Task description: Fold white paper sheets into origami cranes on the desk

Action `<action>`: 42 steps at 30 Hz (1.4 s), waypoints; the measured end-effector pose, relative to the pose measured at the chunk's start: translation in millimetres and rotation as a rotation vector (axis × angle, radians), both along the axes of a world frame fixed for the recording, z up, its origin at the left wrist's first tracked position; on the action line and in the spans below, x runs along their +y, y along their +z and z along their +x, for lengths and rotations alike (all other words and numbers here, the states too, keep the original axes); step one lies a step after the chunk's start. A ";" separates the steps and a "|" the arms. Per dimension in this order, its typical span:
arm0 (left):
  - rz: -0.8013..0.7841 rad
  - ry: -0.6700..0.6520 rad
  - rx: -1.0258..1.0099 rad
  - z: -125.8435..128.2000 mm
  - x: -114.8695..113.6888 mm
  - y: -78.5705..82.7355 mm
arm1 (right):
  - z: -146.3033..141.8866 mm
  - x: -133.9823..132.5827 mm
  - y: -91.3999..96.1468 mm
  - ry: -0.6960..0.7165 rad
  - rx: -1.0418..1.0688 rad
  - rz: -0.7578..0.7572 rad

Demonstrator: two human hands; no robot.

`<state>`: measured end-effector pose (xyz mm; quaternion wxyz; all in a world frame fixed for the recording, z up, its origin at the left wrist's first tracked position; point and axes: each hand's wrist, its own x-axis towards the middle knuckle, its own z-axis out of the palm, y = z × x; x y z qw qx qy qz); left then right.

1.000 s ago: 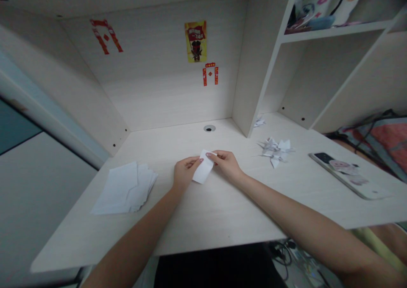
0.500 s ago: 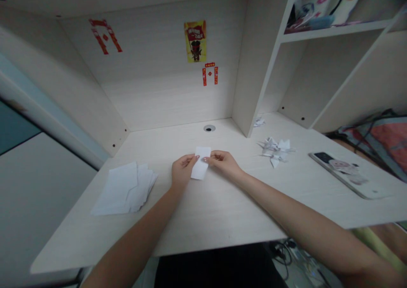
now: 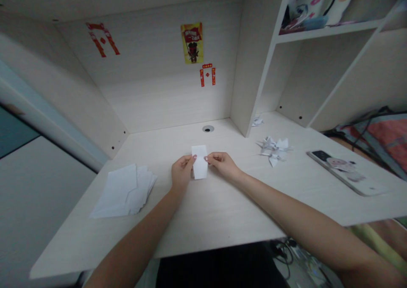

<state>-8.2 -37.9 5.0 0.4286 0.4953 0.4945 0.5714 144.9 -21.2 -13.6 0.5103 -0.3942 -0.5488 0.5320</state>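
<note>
Between my hands, over the middle of the desk, is a small folded piece of white paper (image 3: 200, 165), longer than it is wide. My left hand (image 3: 182, 170) pinches its left edge, thumb on top. At the right edge, my right hand (image 3: 223, 164) grips the paper between thumb and fingers. To the left lies a loose stack of white paper sheets (image 3: 122, 190). A cluster of small folded white paper pieces (image 3: 273, 148) with pointed tips rests to the right of my right hand.
A phone (image 3: 345, 173) lies at the desk's right side. Behind the paper, a round cable hole (image 3: 208, 128) sits near the back panel. An upright divider (image 3: 254, 76) stands at the back right, with another folded paper piece (image 3: 257, 121) beside its foot. Cables hang below the desk edge.
My right thumb has shifted from the paper's face to its right edge. The paper now stands a little straighter, with a layer showing at its left. The view has moved slightly.
</note>
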 end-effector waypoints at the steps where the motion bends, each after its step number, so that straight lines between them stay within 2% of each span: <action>1: 0.002 -0.007 0.011 -0.2 -0.3 0.5 | 0.1 -0.2 0.2 -0.008 -0.008 0.018; 7: 0.032 -0.124 0.019 -2.8 0.7 4.0 | 2.0 -3.0 4.0 0.003 0.001 0.105; 13: -0.070 -0.257 0.050 0.1 -1.6 5.4 | 1.3 -5.8 6.6 -0.036 -0.015 0.137; 19: -0.133 -0.241 0.125 1.2 -4.7 8.2 | 0.6 -6.9 9.3 -0.077 -0.033 0.117; 23: -0.141 -0.262 0.136 -0.5 -3.7 8.8 | -0.7 -8.2 8.4 -0.108 0.040 0.075; 28: -0.156 -0.290 0.153 -0.8 -3.4 11.9 | -3.0 -9.3 1.8 -0.096 0.169 0.021; 42: -0.171 -0.311 0.156 -0.3 -2.7 11.6 | -4.7 -4.8 -4.5 -0.071 0.276 -0.107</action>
